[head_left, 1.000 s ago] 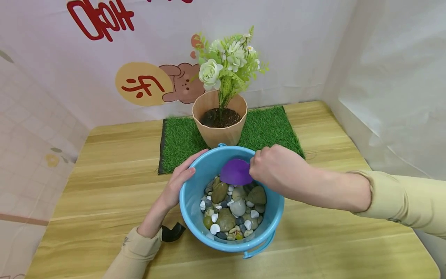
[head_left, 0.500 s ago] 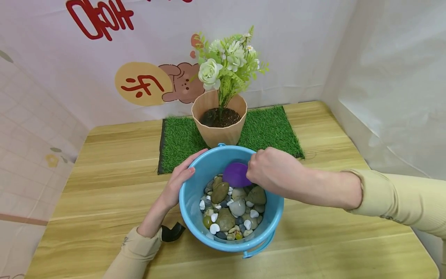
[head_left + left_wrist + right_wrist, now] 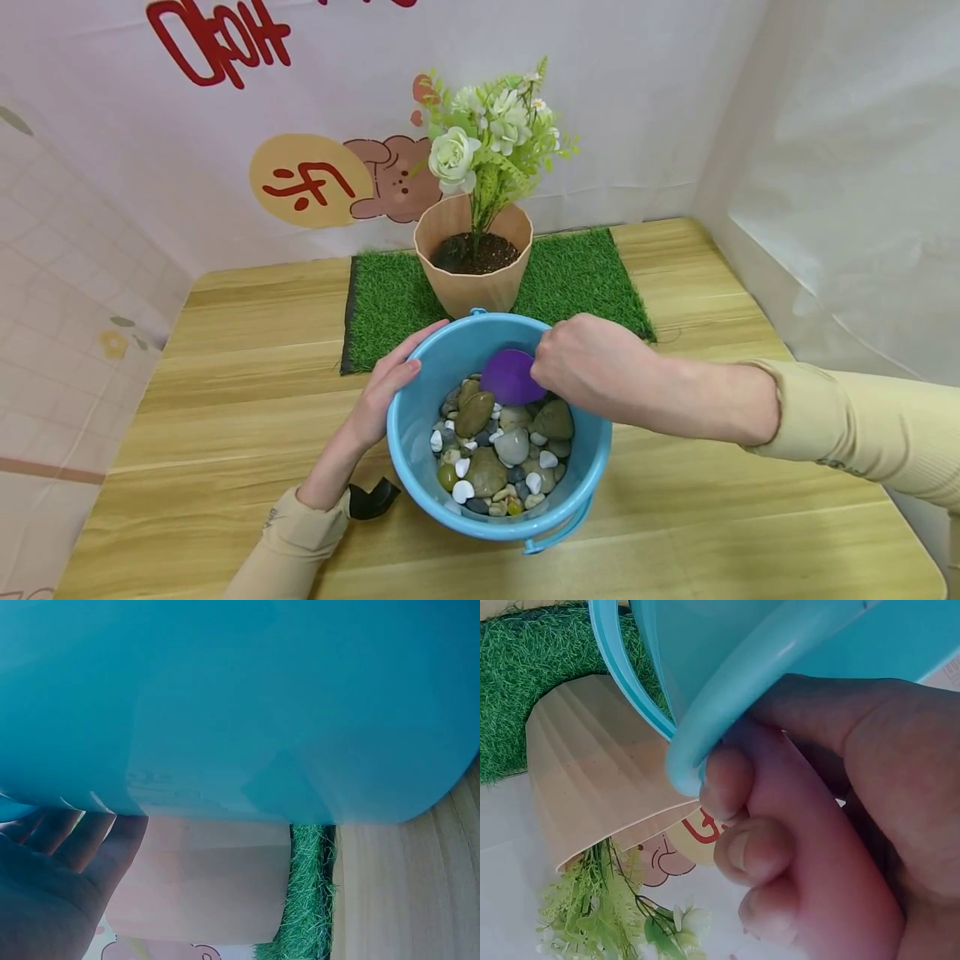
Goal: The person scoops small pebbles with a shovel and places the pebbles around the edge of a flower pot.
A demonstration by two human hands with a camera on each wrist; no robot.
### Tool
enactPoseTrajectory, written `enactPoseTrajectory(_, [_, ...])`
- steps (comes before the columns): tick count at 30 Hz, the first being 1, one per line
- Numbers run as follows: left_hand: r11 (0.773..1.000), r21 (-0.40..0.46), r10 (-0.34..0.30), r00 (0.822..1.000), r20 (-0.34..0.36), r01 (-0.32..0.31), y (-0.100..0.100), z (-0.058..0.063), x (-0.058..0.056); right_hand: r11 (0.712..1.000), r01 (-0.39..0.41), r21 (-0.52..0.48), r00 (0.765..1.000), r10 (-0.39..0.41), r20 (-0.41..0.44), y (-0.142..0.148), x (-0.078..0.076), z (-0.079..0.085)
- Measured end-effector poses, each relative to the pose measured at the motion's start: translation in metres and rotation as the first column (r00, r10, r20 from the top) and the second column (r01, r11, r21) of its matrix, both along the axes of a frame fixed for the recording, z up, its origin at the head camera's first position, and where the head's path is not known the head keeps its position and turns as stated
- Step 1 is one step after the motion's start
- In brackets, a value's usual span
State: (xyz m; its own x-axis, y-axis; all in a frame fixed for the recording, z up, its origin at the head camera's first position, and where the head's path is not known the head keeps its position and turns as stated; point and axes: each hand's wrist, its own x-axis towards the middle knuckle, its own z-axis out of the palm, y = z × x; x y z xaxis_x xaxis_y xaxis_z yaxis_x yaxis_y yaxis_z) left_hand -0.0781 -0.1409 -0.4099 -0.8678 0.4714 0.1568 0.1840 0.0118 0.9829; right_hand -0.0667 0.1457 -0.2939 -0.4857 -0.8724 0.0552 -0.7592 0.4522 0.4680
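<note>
Taking 12 o'clock as the far edge of the worktop [image 3: 247, 400], grips a purple scoop [image 3: 512, 377] at 2 o'clock of the blue bucket [image 3: 442, 362], with right hand [image 3: 587, 367] fingers curled tight round the pink handle [image 3: 825, 855], just beside the rim. Points the blade inward and down toward the wet-looking stones [image 3: 486, 472], just past 12 o'clock; cannot tell about contact under its lower edge. Rests the left hand [image 3: 378, 404] on the outer wall at 10 o'clock, with fingers fairly straight and slightly spread, seemingly to steady the bucket.

For a clean scoop, probably best to angle the blade shallow and slide it into the gaps, toward the white pebbles [image 3: 462, 492] at 7 o'clock, instead of prying at the large brown stone [image 3: 553, 419] near 3 o'clock. Press in with the left hand to match the push, or risk a turn or tilt of the bucket. Give the knuckles a little room from the rim. Expect slippery stones, so lift level and slowly. Mind the plant pot [image 3: 476, 293] at 12 o'clock, close behind on the grass mat [image 3: 581, 279]
</note>
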Motion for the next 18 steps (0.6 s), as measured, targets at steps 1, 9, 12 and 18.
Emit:
enactPoseTrajectory(1, [1.000, -0.001, 0.001, 1.000, -0.002, -0.001, 0.000, 0.000, 0.000, 1.000, 0.005, 0.002, 1.000, -0.005, 0.013, 0.000, 0.000, 0.001])
enactPoseTrajectory(9, [1.000, 0.002, 0.000, 1.000, -0.010, 0.000, 0.000, 0.000, 0.000, 1.000, -0.001, 0.020, 0.996, -0.001, 0.088, -0.005, 0.006, -0.001])
enactPoseTrajectory(12, [1.000, 0.002, 0.002, 1.000, -0.015, -0.002, 0.001, 0.000, -0.001, 1.000, 0.007, 0.007, 0.996, -0.008, 0.089, -0.009, 0.006, -0.005])
enactPoseTrajectory(18, [1.000, 0.000, 0.005, 1.000, -0.016, -0.005, 0.001, 0.000, -0.001, 0.999, 0.010, -0.032, 0.988, -0.005, 0.153, -0.017, 0.000, -0.016])
